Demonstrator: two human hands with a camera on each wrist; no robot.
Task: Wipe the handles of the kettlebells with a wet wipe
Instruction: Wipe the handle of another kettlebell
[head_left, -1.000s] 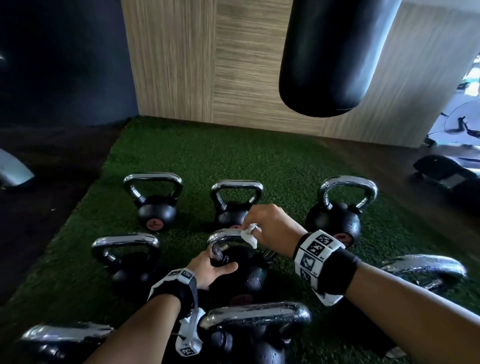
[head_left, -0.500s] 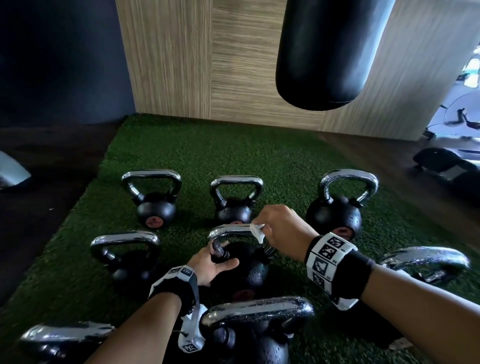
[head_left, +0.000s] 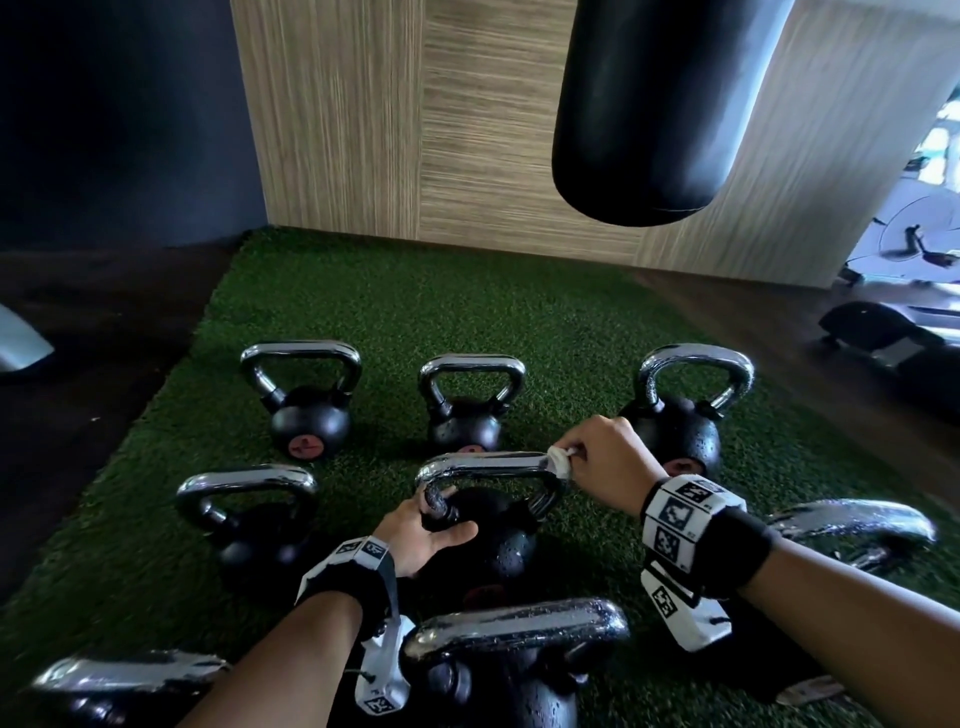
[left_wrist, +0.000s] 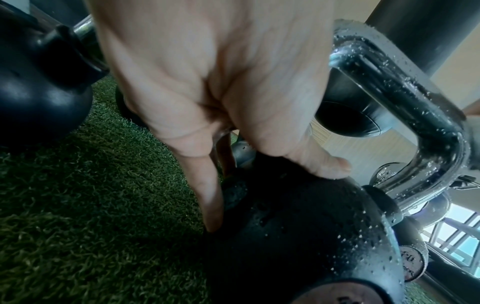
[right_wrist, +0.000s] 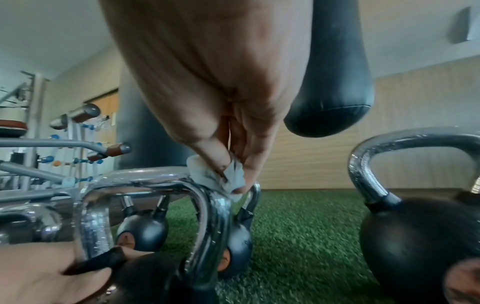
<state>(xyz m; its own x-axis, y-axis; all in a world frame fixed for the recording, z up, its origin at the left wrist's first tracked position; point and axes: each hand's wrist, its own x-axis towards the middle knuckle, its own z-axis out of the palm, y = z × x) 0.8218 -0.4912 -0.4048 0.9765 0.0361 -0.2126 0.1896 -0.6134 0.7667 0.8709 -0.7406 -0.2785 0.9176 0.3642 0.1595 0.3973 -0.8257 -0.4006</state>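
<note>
Wiping the middle kettlebell (head_left: 498, 540) right now: our right hand (head_left: 605, 462) pinches the wipe (head_left: 560, 461) against the right corner of its handle (head_left: 488, 462), while the left hand (head_left: 423, 535) wraps the handle's left leg to steady it on the turf (head_left: 415, 322). We're guessing partway through, nowhere near done. Droplets show on this handle and the near ones (head_left: 519, 623), but we can't tell which are actually wiped. The back-row bells (head_left: 306, 415) look drier, so those probably remain, plus the rest of this handle's legs.
</note>
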